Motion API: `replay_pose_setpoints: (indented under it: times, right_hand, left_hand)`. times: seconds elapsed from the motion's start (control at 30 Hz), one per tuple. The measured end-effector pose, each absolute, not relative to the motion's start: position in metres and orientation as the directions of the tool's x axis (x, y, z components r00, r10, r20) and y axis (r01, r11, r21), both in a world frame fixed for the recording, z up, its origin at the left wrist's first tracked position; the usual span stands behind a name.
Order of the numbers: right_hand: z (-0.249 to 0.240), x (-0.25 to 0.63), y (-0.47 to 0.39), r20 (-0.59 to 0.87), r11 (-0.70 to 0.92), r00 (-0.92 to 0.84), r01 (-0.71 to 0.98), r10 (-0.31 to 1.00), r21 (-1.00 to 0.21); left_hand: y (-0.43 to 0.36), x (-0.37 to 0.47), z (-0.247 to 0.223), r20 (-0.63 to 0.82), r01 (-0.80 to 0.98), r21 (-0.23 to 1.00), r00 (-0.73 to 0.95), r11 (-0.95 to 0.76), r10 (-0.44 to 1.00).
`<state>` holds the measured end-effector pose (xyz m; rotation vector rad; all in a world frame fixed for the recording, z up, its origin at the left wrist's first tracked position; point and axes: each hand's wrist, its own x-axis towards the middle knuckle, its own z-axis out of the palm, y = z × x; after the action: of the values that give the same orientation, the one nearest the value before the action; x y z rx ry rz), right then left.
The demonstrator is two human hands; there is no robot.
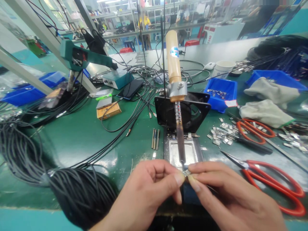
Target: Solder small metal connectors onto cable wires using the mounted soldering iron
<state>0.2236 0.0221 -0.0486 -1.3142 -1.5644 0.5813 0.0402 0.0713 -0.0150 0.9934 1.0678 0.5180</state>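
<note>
Below the tip of a soldering iron (181,141), mounted upright in a metal clamp (177,89), my two hands meet. My right hand (223,192) is closed, pinching a small silver metal connector (187,172) between thumb and fingers. My left hand (154,186) is also closed in a pinch, its thumb tip against the connector's near side. Whatever else the left fingers hold is hidden. Directly behind the fingertips lies a shallow metal tray (172,150). A black fan frame (166,112) stands behind the iron.
Red-handled scissors (271,179) lie right of my hand, with a second red-handled pair (255,130) beyond. Loose metal connectors (223,133), a blue bin (221,93) and gloves (267,112) are further right. A thick black cable bundle (79,192) fills the left front.
</note>
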Motion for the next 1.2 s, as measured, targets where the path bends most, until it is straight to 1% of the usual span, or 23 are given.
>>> replay_pose_setpoints:
  times: [0.4, 0.63, 0.83, 1.2]
  right_hand:
    - [-0.0490, 0.2224, 0.0233, 0.424, 0.345, 0.096, 0.435, 0.900, -0.831]
    - [-0.0474, 0.2248, 0.0225, 0.371, 0.313, 0.035, 0.468, 0.928, -0.826]
    - [-0.0472, 0.2248, 0.0229, 0.363, 0.294, 0.065, 0.462, 0.930, -0.837]
    - [-0.0475, 0.2243, 0.0232, 0.371, 0.308, 0.049, 0.463, 0.927, -0.831]
  left_hand:
    - [0.0707, 0.0406, -0.0159, -0.489, 0.106, 0.863, 0.416, 0.493, 0.767]
    - [0.0723, 0.0417, -0.0152, -0.485, 0.105, 0.866, 0.415, 0.489, 0.770]
    - [0.0730, 0.0413, -0.0142, -0.489, 0.114, 0.865, 0.413, 0.489, 0.768]
    - [0.0754, 0.0419, -0.0112, -0.467, 0.113, 0.878, 0.417, 0.466, 0.779]
